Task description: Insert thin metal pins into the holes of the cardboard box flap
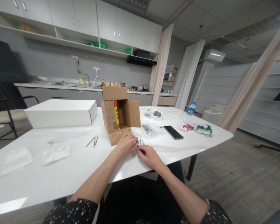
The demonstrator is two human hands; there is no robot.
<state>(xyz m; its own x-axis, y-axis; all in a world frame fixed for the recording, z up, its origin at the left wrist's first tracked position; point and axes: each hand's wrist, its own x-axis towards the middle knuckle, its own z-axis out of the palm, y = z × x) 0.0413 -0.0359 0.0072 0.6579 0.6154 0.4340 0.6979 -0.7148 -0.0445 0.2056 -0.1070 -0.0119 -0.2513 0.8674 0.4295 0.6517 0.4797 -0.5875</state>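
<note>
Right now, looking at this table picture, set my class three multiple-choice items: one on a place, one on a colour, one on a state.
1. Where does the phone lie?
A. on the white table, right of the cardboard box
B. on top of the white box
C. inside the cardboard box

2. What colour is the cap of the water bottle?
A. red
B. blue
C. yellow

3. How is the cardboard box?
A. taped shut
B. crushed flat
C. open, flaps spread

Answers:
1 A: the dark phone lies flat on the tabletop, past the right hand.
2 B: the cap on the clear bottle shows blue.
3 C: its inside is visible, and one flap lies on the table by the left hand.
</note>
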